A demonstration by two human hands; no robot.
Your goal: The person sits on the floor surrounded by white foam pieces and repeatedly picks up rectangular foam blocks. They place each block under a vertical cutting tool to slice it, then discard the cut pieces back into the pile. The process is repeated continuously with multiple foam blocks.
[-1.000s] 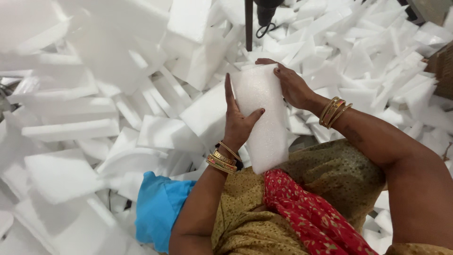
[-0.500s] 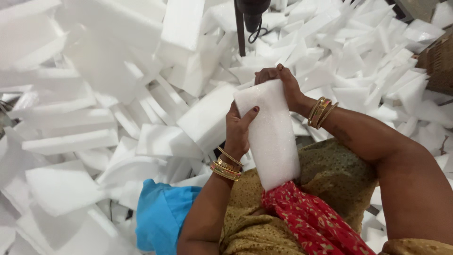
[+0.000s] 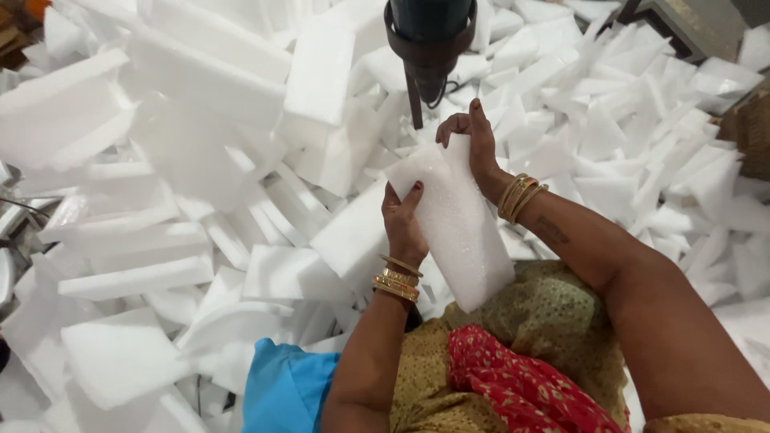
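Observation:
I hold a white foam block [image 3: 457,224] upright over my lap. My left hand [image 3: 403,222] presses flat against its left face, fingers up. My right hand [image 3: 473,140] curls over its top right edge. Gold bangles sit on both wrists. A dark tool head [image 3: 429,40] on a thin stem hangs just above the block's top end, apart from it.
White foam slabs and offcuts [image 3: 184,200] are heaped all around, big pieces on the left, thin strips [image 3: 642,128] on the right. My lap shows yellow-green cloth [image 3: 545,321], a red scarf [image 3: 513,385] and blue cloth [image 3: 289,393]. A dark frame [image 3: 682,24] stands top right.
The foam block and both hands have shifted a little down and toward the dark tool, which now shows larger at the top. My grip looks the same.

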